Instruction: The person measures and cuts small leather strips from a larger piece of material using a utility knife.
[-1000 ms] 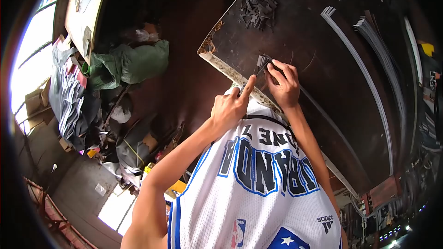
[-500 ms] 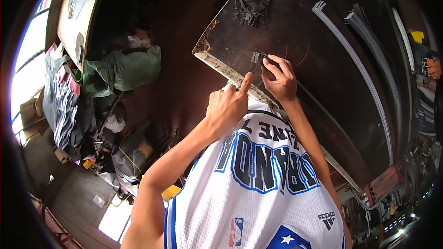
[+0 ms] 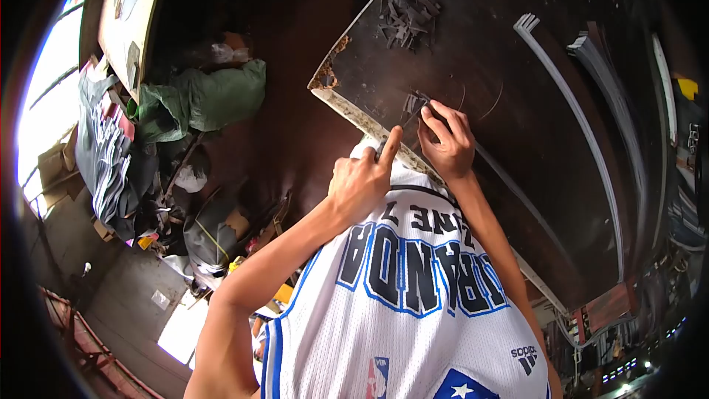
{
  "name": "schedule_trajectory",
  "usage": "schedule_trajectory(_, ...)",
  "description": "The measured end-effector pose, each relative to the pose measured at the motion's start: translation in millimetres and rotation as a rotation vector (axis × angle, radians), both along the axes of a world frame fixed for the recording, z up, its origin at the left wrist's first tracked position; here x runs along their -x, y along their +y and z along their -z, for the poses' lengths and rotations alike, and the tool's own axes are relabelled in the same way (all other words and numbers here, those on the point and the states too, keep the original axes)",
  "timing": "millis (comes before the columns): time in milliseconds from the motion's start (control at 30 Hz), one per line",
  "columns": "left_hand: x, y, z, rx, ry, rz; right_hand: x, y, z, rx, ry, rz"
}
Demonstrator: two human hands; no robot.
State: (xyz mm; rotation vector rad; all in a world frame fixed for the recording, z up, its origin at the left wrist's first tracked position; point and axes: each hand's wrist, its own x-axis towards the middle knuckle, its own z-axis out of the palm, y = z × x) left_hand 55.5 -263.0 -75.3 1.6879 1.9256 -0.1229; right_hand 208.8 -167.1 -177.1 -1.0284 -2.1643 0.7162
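Observation:
My left hand [image 3: 360, 183] is closed around a thin dark tool [image 3: 380, 149], its index finger stretched along it towards the board. Just right of it, my right hand [image 3: 449, 140] pinches the end of a thin dark strip [image 3: 425, 104] on the black tabletop [image 3: 473, 52]. Small cut dark pieces [image 3: 413, 103] lie at the fingertips. Farther up the tabletop is a loose pile of dark scraps [image 3: 408, 19]. The exact shape of the tool is mostly hidden by my left fingers.
Long grey strips [image 3: 572, 103] and a darker bundle [image 3: 617, 89] curve along the right of the tabletop. Its near edge [image 3: 354, 113] is worn, with a broken corner. Green sacking [image 3: 225, 96] and a heap of grey sheets [image 3: 111, 166] are at the left.
The view has shifted slightly, so the tabletop and hands appear a little lower. Both hands keep nearly the same pose beside the small pieces.

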Motion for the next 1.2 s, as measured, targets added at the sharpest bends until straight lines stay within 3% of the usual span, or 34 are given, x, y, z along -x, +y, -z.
schedule_trajectory(100,1.1,-16.9,23.8,-0.114,-0.063,0.067,-1.3,0.6,1.4,-0.006,-0.030,-0.010)
schedule_trajectory(400,19.7,-0.9,18.5,-0.195,-0.246,-0.172,-0.1,2.1,6.6,-0.055,-0.027,0.012)
schedule_trajectory(533,27.7,4.3,11.4,-0.150,-0.138,-0.147,-0.4,1.4,5.5,-0.070,-0.030,0.010)
schedule_trajectory(800,10.6,5.6,7.0,-0.214,-0.152,-0.124,-0.5,0.4,2.6,-0.052,-0.053,0.017)
schedule_trajectory(1200,9.4,30.0,-13.3,-0.065,-0.134,-0.054,-1.3,-2.1,4.5,-0.025,-0.060,0.011)
